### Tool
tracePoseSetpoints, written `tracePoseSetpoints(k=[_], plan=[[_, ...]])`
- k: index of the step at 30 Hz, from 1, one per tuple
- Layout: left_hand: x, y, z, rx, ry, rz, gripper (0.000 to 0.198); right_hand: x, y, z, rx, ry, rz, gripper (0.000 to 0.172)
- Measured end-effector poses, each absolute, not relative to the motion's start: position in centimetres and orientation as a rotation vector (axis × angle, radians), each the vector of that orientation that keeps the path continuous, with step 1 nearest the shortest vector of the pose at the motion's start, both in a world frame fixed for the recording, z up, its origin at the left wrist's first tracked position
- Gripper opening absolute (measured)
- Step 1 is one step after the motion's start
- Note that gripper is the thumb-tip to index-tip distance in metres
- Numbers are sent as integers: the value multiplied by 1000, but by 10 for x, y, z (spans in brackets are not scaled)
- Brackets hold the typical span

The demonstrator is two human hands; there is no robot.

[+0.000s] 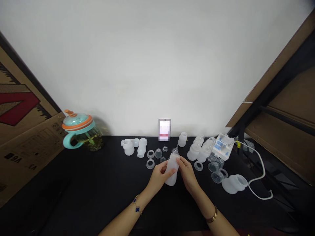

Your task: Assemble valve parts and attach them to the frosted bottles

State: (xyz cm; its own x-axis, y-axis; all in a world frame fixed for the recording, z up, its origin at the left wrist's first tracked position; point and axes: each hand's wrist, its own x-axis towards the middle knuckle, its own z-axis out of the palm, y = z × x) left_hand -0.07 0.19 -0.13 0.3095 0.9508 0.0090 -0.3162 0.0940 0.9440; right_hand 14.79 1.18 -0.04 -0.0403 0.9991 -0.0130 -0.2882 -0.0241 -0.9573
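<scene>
A translucent white baby bottle body (171,179) stands between my hands, slightly tilted. My left hand (159,175) is wrapped around its side, the thumb across the front. At the upper right of the bottle, my right hand (188,172) has its fingertips closed on the neck. A clear part with a thin stem (175,151) shows just behind the neck; whether it touches the bottle I cannot tell. Near my left hand lie rings (150,164) and a clear dome-shaped cap (158,153). Another ring (198,166) lies right of my right hand.
White bottle bodies (142,148) lie at the back left, and assembled bottles (204,150) at the right. Beyond them are a white power strip (222,146) with a cord, clear caps (214,165) and a wide bottle (231,184). A teal-lidded jug (92,139) stands left.
</scene>
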Motion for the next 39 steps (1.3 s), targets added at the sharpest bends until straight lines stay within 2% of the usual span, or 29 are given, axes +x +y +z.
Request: tracePoseSetpoints(k=[6, 12, 21, 31, 39], plan=[[-1, 2, 0, 1040, 731, 1071, 46, 149, 10, 1, -990, -1003, 1394, 30], [-7, 3, 1, 921, 742, 1010, 47, 149, 9, 2, -951, -883, 1464, 36], [-9, 0, 0, 775, 555, 947, 57, 148, 6, 9, -762, -883, 1572, 26], [-13, -2, -1, 838, 431, 725, 64, 151, 0, 8, -738, -958, 1677, 49], [-10, -4, -3, 819, 433, 733, 59, 152, 2, 6, -735, -1010, 1622, 51]])
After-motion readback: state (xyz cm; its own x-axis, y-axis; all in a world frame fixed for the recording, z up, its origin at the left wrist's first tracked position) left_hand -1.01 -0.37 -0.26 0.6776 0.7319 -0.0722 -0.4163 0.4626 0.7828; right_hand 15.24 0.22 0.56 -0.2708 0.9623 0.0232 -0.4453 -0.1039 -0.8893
